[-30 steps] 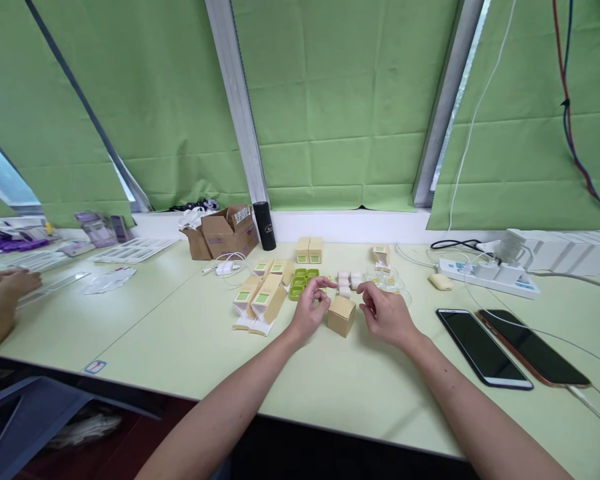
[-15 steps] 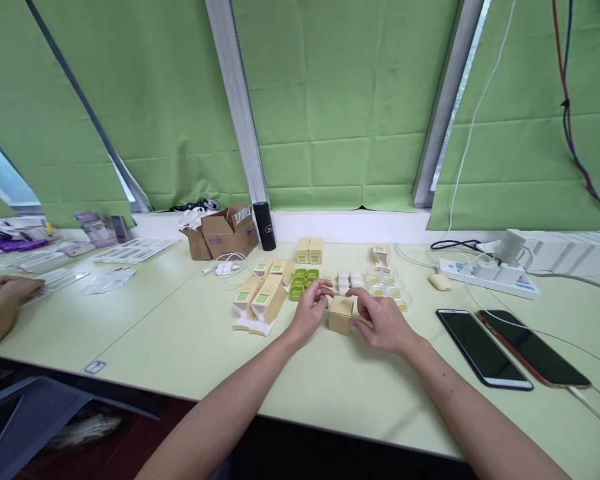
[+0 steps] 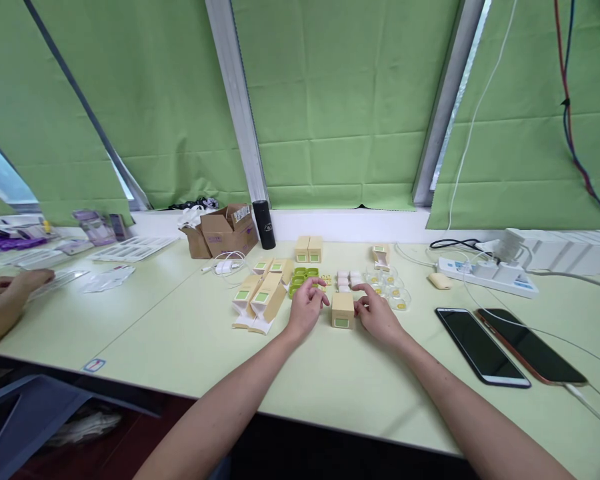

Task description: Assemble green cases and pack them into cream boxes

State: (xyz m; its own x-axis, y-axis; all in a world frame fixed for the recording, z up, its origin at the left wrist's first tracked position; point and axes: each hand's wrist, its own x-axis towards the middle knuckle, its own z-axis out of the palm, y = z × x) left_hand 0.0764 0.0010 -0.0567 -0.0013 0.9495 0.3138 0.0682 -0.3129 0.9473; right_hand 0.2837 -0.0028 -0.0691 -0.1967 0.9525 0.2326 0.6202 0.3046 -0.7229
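A small closed tan cardboard box (image 3: 343,311) stands on the table between my hands, its green-windowed label facing me. To its left, my left hand (image 3: 307,309) is held with fingers apart, holding nothing and clear of the box. Close by the box's right side is my right hand (image 3: 377,316), fingers loosely bent and apart; whether a fingertip touches the cardboard I cannot tell. Behind the hands are green cups (image 3: 300,273), small yellow pieces (image 3: 325,280), pinkish-white small containers (image 3: 349,279) and clear round containers (image 3: 399,299) with yellow centres.
Several open tan boxes (image 3: 269,298) lie at left, with two closed boxes (image 3: 309,249) and one open box (image 3: 381,256) farther back. Two phones (image 3: 483,347) and a power strip (image 3: 515,285) with cables are at right. Another person's hand (image 3: 23,287) is at far left.
The box has been turned so that its labelled side now faces me. My hands have drawn back slightly from it, the right one letting go of its edge.
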